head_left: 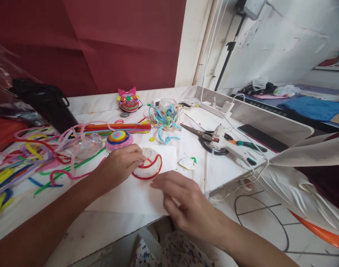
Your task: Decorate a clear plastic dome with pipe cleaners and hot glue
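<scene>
A round, pale disc (148,171) with a red fuzzy strip along its rim and a red curve across it lies on white paper (130,200). My left hand (123,163) reaches over its left edge with fingers pressed together; what they hold, if anything, is too small to tell. To the lower right of the disc, my right hand (180,196) hovers with its fingers apart and nothing visible in them. Behind my left hand sits a dome (119,139) of coloured rings, pink at its base.
Pipe cleaners (116,128) spread over the left side beside a black container (43,104). A pink cat face (128,101) sits at the back. Scissors (195,131) and a white glue gun (227,142) lie right. A person's pale clothing (291,189) shows at right.
</scene>
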Demonstrator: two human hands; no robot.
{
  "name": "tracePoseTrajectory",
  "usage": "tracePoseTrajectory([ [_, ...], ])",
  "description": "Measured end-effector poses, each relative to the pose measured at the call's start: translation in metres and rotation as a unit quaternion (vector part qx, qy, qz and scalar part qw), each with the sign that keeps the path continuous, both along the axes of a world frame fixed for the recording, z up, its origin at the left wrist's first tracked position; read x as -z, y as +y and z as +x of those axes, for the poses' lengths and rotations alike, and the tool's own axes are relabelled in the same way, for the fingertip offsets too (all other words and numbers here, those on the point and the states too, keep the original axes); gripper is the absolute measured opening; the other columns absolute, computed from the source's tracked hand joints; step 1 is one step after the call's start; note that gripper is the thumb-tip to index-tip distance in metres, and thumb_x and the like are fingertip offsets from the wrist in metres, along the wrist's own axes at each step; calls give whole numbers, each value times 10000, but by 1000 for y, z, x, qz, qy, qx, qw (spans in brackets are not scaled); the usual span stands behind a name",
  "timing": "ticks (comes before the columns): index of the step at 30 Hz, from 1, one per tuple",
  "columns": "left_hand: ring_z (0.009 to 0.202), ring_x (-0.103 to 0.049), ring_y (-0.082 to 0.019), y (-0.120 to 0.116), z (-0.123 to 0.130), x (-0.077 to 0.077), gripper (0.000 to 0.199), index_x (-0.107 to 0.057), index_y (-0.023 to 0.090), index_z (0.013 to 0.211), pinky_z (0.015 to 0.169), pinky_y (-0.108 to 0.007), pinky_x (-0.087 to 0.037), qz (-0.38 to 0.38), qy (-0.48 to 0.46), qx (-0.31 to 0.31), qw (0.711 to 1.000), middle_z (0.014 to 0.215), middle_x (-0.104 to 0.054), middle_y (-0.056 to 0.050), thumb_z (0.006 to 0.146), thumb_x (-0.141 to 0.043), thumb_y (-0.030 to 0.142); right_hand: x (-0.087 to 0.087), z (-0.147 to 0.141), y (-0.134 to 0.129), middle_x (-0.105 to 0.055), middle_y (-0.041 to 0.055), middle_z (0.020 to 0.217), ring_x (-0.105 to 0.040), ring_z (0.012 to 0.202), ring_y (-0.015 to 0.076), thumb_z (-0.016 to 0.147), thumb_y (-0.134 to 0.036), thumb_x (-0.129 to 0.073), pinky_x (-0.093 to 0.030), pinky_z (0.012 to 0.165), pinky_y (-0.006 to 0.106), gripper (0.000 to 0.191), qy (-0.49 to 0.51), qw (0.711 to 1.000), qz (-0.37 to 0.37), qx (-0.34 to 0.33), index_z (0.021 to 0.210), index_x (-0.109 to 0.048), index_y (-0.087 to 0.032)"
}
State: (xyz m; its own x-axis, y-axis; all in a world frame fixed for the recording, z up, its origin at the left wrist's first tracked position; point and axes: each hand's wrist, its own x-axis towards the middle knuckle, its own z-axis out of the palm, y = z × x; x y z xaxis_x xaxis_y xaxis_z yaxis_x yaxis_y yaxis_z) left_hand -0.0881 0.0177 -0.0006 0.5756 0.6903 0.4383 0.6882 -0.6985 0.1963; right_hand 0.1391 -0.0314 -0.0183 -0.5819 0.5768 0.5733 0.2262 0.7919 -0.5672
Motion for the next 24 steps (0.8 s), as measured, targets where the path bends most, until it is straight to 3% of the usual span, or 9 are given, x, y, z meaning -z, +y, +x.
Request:
tracePoseTrajectory([
  [6, 842, -626, -147, 3, -4, 3, 283, -693, 191, 860, 732, -242, -465, -2, 1, -3, 1000, 913, -643, -35, 959, -429, 212, 15, 54, 8, -676, 72, 1015, -658, 896, 184, 867, -76, -422, -571, 795, 353, 325, -8, 984, 16, 178, 1044, -657, -214],
  [10, 871, -634, -178, 6, -7, 4, 292, -684, 231, 833, 738, -264, -479, 1, -14, -1, 1000, 919, -661, -27, 957, -423, 271, 13, 96, 25, -688, 70, 975, -662, 892, 203, 875, -130, -466, -558, 775, 355, 244, -39, 942, 79, 323, 970, -674, -213],
  [14, 806, -627, -159, 8, -8, 7, 251, -676, 252, 836, 698, -241, -479, 17, -35, 10, 999, 897, -659, 5, 944, -451, 282, 6, 136, 50, -699, 78, 972, -652, 919, 225, 842, -143, -472, -530, 797, 378, 248, -59, 899, 111, 419, 944, -690, -201],
  [19, 785, -635, -143, 8, -4, 3, 264, -657, 279, 803, 674, -214, -493, 54, -51, 19, 997, 861, -662, 36, 945, -437, 249, 1, 158, 71, -703, 67, 958, -643, 850, 202, 823, -156, -472, -505, 731, 332, 263, -68, 884, 96, 452, 955, -697, -199],
  [22, 770, -647, -150, 8, -3, 1, 290, -647, 293, 783, 644, -227, -511, 78, -50, 33, 995, 821, -674, 23, 955, -413, 282, 0, 153, 75, -689, 64, 909, -638, 772, 185, 832, -163, -466, -483, 679, 304, 270, -110, 889, 68, 439, 986, -688, -182],
  [24, 790, -652, -147, 10, -4, 2, 297, -646, 292, 781, 654, -223, -514, 73, -45, 33, 996, 830, -678, 14, 960, -409, 290, 0, 146, 77, -675, 83, 929, -635, 813, 208, 832, -149, -461, -472, 690, 312, 294, -165, 872, 71, 455, 1037, -671, -166],
])
